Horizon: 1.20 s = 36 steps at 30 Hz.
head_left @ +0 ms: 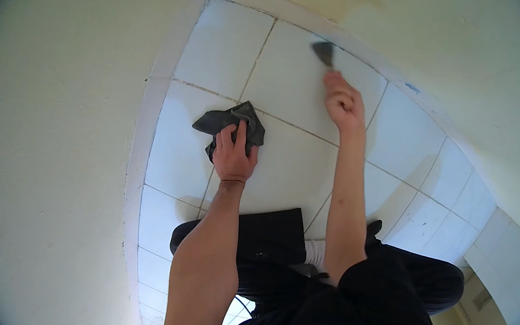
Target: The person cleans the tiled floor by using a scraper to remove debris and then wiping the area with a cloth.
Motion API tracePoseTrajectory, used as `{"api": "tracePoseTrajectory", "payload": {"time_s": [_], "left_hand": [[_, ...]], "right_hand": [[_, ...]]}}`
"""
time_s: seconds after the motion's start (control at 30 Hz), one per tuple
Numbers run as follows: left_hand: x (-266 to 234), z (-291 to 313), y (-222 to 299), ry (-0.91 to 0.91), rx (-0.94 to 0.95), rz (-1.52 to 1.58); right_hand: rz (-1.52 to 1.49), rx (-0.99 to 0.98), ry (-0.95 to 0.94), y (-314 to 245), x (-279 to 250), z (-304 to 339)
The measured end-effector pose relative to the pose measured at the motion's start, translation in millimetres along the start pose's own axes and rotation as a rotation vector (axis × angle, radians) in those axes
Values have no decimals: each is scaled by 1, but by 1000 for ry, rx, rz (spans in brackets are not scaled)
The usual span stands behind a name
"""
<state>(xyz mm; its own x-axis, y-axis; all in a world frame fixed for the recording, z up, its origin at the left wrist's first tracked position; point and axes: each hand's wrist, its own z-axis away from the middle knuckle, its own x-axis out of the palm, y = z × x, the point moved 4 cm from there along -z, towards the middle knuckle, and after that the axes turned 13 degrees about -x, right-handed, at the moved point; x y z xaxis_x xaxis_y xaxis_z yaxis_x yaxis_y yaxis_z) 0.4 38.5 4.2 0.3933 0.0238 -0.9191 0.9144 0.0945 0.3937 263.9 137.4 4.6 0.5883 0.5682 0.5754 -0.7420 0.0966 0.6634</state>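
Observation:
My right hand is closed round the handle of a putty knife. The blade is dark, wide and slightly blurred, and lies close to the tiled floor near the far wall's base. Further left and nearer to me, my left hand presses on a crumpled dark grey cloth on the tiles. Its fingers are bent over the cloth, with folds of it bunched around them. The cloth covers part of a grout line.
A pale wall rises on the left, and another wall runs along the far side, with a low skirting at the foot. My crossed legs in black trousers are close in front. Brown grout lines divide the white tiles.

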Motion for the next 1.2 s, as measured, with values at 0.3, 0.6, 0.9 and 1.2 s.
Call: {"api": "tracePoseTrajectory", "payload": {"time_s": [0.3, 0.6, 0.9, 1.2], "left_hand": [[1, -1, 2, 21, 17, -4], [1, -3, 4, 20, 22, -8], [3, -1, 7, 35, 49, -17], [2, -1, 1, 31, 28, -9]], "right_hand": [[1084, -900, 128, 13, -16, 97], [3229, -1321, 563, 4, 43, 68], [3071, -867, 16, 105, 10, -84], [2933, -1120, -117, 33, 44, -37]]}}
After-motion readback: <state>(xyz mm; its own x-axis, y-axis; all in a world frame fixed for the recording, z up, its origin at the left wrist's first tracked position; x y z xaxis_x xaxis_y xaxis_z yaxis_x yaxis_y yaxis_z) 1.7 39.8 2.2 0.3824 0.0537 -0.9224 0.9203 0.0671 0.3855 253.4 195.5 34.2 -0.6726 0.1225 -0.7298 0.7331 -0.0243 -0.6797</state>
